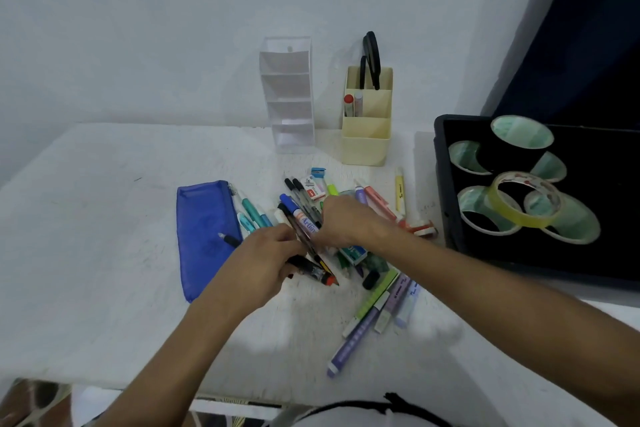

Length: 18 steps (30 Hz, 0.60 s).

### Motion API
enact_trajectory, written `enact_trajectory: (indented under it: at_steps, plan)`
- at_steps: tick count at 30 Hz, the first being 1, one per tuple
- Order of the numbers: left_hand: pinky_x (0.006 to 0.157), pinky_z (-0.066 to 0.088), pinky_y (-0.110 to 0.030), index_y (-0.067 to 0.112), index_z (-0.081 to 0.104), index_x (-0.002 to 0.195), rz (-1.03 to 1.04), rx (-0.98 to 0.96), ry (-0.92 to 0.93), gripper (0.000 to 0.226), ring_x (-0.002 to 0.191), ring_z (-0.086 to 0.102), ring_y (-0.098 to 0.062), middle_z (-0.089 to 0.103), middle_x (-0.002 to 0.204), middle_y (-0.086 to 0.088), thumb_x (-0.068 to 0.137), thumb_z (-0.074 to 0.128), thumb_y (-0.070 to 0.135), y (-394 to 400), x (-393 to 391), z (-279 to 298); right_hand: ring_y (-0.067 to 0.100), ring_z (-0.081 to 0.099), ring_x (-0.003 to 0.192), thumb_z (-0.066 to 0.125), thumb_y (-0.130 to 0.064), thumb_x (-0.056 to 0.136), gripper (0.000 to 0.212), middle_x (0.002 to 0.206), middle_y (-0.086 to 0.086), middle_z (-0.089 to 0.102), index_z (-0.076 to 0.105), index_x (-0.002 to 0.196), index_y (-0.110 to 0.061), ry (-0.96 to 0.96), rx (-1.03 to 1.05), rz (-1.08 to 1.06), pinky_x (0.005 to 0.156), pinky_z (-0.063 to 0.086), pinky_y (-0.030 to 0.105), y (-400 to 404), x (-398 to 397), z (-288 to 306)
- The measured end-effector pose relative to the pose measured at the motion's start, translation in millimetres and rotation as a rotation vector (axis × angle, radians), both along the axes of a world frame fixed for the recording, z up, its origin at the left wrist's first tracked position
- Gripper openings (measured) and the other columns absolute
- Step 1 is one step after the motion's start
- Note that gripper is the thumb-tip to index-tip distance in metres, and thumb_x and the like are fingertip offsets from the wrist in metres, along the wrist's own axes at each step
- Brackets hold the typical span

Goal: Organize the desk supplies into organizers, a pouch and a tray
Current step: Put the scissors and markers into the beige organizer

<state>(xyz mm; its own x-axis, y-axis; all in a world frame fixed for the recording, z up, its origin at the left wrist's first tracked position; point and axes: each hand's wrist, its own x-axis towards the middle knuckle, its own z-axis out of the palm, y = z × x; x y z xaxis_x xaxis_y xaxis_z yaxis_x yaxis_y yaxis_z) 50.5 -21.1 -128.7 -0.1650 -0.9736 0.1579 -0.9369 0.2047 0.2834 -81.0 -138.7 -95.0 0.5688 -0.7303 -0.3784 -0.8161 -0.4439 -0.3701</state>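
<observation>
Hands meet over a heap of pens and markers (pixel 349 246) on the white bench (pixel 104 253). The left hand (pixel 266 262) is closed around a bundle of dark pens (pixel 311 269); the right hand (pixel 346 222) curls onto the blue-capped marker (pixel 298 213) at the bundle's upper end. Left of the left hand lies a flat blue mesh pouch (pixel 199 229). Beyond both hands stand a clear tiered organizer (pixel 289 94) and a cream three-compartment organizer (pixel 367 121). Right of the right hand, a black tray (pixel 446 184) holds tape rolls (pixel 519 204).

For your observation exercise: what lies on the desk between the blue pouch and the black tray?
In the head view, between blue pouch and black tray: the pile of pens and markers, with both hands in it.
</observation>
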Motion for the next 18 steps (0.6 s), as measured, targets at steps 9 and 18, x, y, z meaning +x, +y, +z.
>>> enact_trajectory:
  at_steps: [9,18]
  plan:
    - [0.069,0.053,-0.038,0.012,0.07,0.099,0.124,-0.256,-0.02,0.021,0.081,0.059,-0.023,0.063,0.095,-0.004,0.079,0.073,0.007,-21.2,28.5,29.8,0.012,0.052,0.062,0.066,-0.032,0.085,0.033,0.081,0.006,0.067,0.071,0.097,-0.002,-0.348,0.007,-0.179,0.058,0.047,0.028,-34.7,-14.9,46.7]
    - [0.074,0.058,-0.031,0.018,0.051,0.103,0.205,-0.47,0.568,0.024,0.082,0.065,-0.016,0.059,0.095,-0.005,0.083,0.062,0.01,-113.9,-3.5,108.1,0.006,0.04,0.052,0.072,-0.021,0.077,0.015,0.049,-0.012,0.048,0.071,0.065,-0.013,-0.864,-0.194,-0.371,0.054,0.037,0.022,-73.6,-73.3,123.5]
